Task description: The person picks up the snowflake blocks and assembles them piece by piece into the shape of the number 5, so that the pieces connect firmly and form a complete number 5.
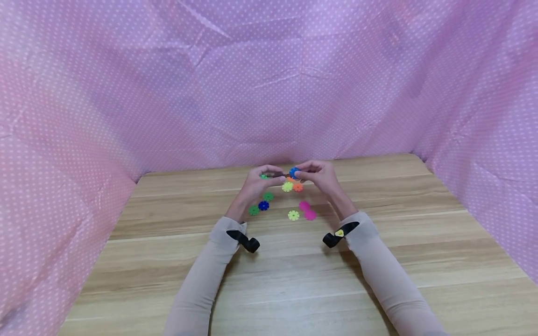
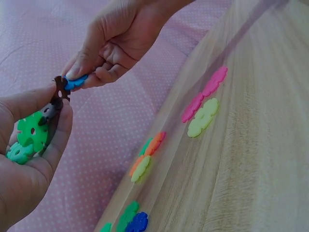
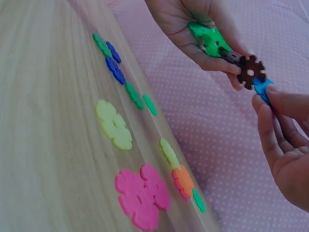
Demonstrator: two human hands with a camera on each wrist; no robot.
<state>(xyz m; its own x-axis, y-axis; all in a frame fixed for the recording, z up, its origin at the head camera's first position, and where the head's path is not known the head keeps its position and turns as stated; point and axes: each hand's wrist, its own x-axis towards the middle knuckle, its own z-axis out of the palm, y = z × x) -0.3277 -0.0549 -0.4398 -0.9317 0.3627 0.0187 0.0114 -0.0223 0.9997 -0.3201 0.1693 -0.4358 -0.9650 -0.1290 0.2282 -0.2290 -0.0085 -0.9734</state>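
Above the far part of the table, my left hand [image 1: 255, 183] grips a short chain of joined flower-shaped plastic discs. In the left wrist view the chain has a light green disc [image 2: 20, 152], a green disc [image 2: 30, 127], a dark grey disc [image 2: 50, 112] and a brown disc [image 2: 61, 88] at its end. Thumb and fingers of my right hand [image 1: 324, 179] pinch a blue disc [image 1: 293, 173]. In the right wrist view the blue disc's edge meets the brown disc's notched rim. The fingers hide part of both the chain and the blue disc.
Loose discs lie on the wooden table [image 1: 269, 284]: a pink pair [image 1: 309, 214], yellow discs [image 1: 293, 215], orange ones [image 1: 298, 187], green ones [image 1: 254, 210] and a dark blue one [image 1: 263, 206]. A pink dotted curtain [image 1: 269, 93] surrounds the table's back and sides.
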